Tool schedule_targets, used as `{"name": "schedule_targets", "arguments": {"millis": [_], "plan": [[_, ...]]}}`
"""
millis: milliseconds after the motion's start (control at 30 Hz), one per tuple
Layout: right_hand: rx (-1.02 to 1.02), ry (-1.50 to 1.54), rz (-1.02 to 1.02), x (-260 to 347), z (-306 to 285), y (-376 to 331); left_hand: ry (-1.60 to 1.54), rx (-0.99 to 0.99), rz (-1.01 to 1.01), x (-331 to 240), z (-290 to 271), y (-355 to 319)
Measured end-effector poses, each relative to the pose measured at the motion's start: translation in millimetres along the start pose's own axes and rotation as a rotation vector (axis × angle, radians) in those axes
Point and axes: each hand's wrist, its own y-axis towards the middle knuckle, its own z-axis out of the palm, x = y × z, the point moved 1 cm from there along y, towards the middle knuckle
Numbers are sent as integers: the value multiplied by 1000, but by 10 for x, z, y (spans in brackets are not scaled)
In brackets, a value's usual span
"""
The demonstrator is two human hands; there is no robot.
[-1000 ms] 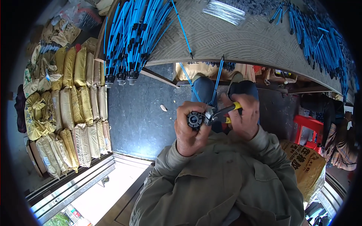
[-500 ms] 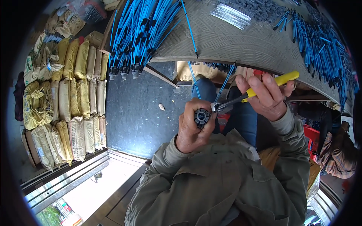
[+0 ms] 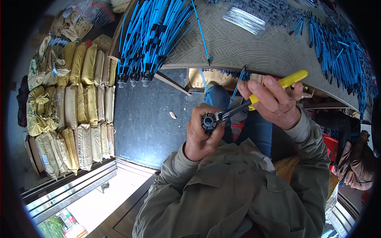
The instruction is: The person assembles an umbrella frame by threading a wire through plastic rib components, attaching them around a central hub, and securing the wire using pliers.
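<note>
My left hand (image 3: 197, 137) is wrapped round a dark round fitting (image 3: 208, 122), its ribbed, hollow end turned up toward me. In my right hand (image 3: 281, 106) are yellow-handled pliers (image 3: 235, 111), slanting down to the left, the fingers curled over the upper handle. The jaws touch the right side of the fitting's rim; whether they grip anything there is too small to tell. Beyond the left hand, a thin blue rod (image 3: 205, 84) and another blue rod (image 3: 237, 88) run up toward the table edge. Their lower ends are hidden.
A curved worktop (image 3: 222, 49) lies ahead, with a bundle of blue rods (image 3: 152, 33) at left and more blue rods (image 3: 337, 55) at right. Silvery wires (image 3: 245, 20) lie at its back. Stacked sacks (image 3: 71, 101) stand far left. Another person's plaid sleeve (image 3: 356, 170) shows at right.
The pliers have moved slightly left and lower, their jaws now against the fitting's rim. My right hand has shifted left with them. The left hand keeps its hold.
</note>
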Motion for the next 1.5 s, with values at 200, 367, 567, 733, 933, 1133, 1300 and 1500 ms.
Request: {"name": "schedule_targets", "arguments": {"millis": [200,367,567,733,933,1133,1300,1500], "plan": [[144,178,153,220,-98,-137,79,-45,-36,-151,-83,-34],[143,301,267,438,-153,-271,116,-98,-91,-74,-48,-121],[259,456,134,157,-323,-149,81,-83,-39,-99,-64,-152],[498,746,-73,-356,-559,94,53,51,22,-134,-63,-158],[1153,1413,-68,-620,-688,61,-13,275,76,-209,-9,-241],[1869,2465,751,-328,-470,-507,-47,483,78,-206,-39,-55],[1584,2744,728,-393,-576,-367,-130,422,156,-174,22,62],[813,1309,138,-432,-887,-139,-207,330,121,-8,-6,-18]]}}
